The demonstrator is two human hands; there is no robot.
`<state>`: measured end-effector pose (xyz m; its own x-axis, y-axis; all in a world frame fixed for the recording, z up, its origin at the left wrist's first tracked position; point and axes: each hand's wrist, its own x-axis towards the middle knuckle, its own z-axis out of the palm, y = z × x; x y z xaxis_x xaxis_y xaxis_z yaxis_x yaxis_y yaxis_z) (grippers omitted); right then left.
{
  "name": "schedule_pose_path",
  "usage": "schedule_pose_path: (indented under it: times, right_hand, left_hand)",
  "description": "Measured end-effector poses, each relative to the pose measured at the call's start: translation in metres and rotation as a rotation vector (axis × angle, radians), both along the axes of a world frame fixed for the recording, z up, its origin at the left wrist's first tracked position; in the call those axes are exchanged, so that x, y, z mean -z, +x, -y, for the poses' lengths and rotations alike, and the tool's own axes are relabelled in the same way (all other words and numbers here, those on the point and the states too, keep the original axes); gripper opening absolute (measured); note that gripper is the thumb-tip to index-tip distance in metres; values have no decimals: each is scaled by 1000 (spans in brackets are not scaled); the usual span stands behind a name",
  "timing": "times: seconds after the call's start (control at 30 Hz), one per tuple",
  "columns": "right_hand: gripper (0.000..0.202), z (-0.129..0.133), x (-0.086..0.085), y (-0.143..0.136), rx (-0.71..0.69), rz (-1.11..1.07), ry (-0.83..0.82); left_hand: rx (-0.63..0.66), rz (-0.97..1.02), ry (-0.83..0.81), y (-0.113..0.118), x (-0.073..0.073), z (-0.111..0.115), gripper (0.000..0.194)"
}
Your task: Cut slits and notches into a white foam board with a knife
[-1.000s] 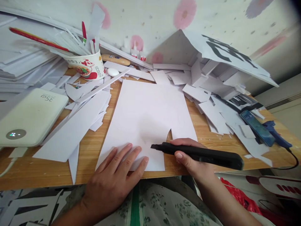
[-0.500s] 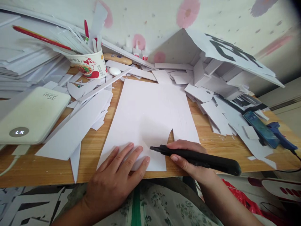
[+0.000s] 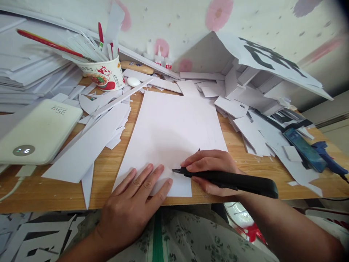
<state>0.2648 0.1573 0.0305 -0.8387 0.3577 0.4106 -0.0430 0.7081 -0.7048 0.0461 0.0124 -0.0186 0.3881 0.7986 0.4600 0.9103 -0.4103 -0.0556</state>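
A white foam board sheet lies on the wooden table in front of me, its near edge close to the table's front edge. My left hand rests flat on the sheet's near left corner with fingers spread, holding nothing. In my right hand is a black utility knife, gripped near its front and pointing left. The knife's tip is over the near part of the sheet, just right of my left fingertips; whether it touches the surface I cannot tell. My right hand mostly covers a notch cut in the sheet.
A paper cup full of strips and a red-handled brush stands at the back left. Nearer lies a white power bank. White offcuts flank the sheet. At right are a phone and a blue glue gun.
My right hand has turned over the knife handle, its fingers now on top and further forward. The blade tip has shifted slightly left and up. My left hand stays nearly still.
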Motion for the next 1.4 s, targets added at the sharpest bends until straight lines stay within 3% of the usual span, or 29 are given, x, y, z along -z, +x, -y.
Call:
schedule_pose_path:
  times: [0.27,0.73,1.0,1.4]
  right_hand:
    - [25,-3,8,9,-51,-23,59]
    - [29,3,9,18,25,36,-41]
    - [40,3,14,26,-19,9,34]
    - [39,2,15,36,-31,-14,97]
  left_hand:
    - [-35,48,-19,1,1,1,33]
    - [-28,64,-55,-1,2,3,35]
    - [-27,71,-50,-1,2,2,34]
    - [-19,70,-40,-2,1,1,33]
